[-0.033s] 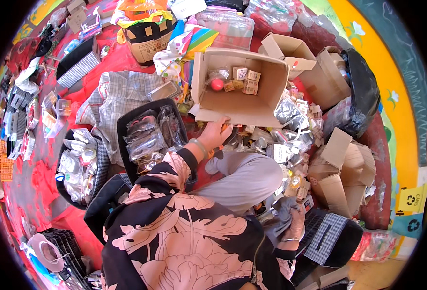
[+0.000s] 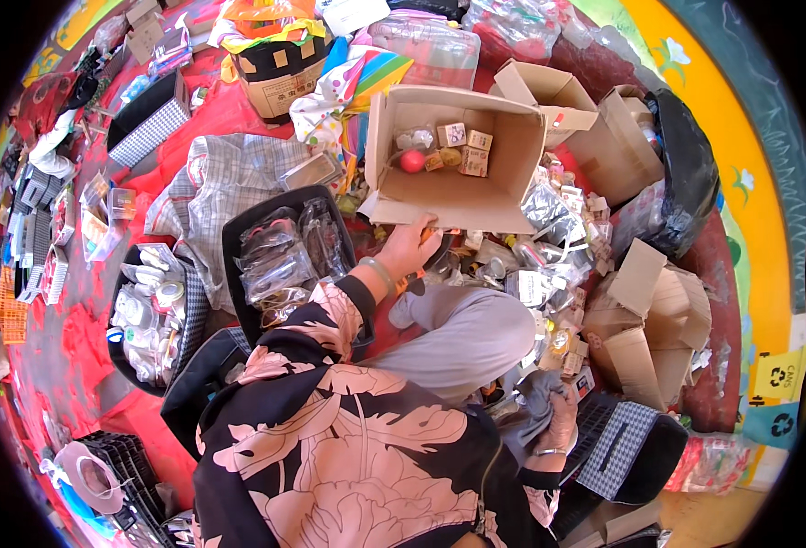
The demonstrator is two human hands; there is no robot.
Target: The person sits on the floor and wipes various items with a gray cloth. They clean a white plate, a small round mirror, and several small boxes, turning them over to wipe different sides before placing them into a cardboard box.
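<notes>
My left hand (image 2: 408,248) is closed on the near flap of an open cardboard box (image 2: 439,205), which is tilted toward me. Inside the box lie several small square boxes (image 2: 476,161), a red ball (image 2: 412,161) and a clear plastic wrapper (image 2: 416,138). My right hand (image 2: 560,422), low and to the right, grips a crumpled grey cloth (image 2: 540,398). Between the hands, my bent knee (image 2: 476,338) in grey trousers rests beside a pile of small packaged goods (image 2: 535,288).
A black bin of plastic-wrapped items (image 2: 275,256) stands left of my knee, with a checked bin of small containers (image 2: 152,315) further left. Torn cartons (image 2: 649,329) and a black plastic bag (image 2: 686,173) sit at right. A houndstooth-patterned bin (image 2: 617,452) lies beside my right hand.
The near flap of the cardboard box has risen slightly with my left hand, and the wrapper inside has shifted a little. My right hand stays where it was.
</notes>
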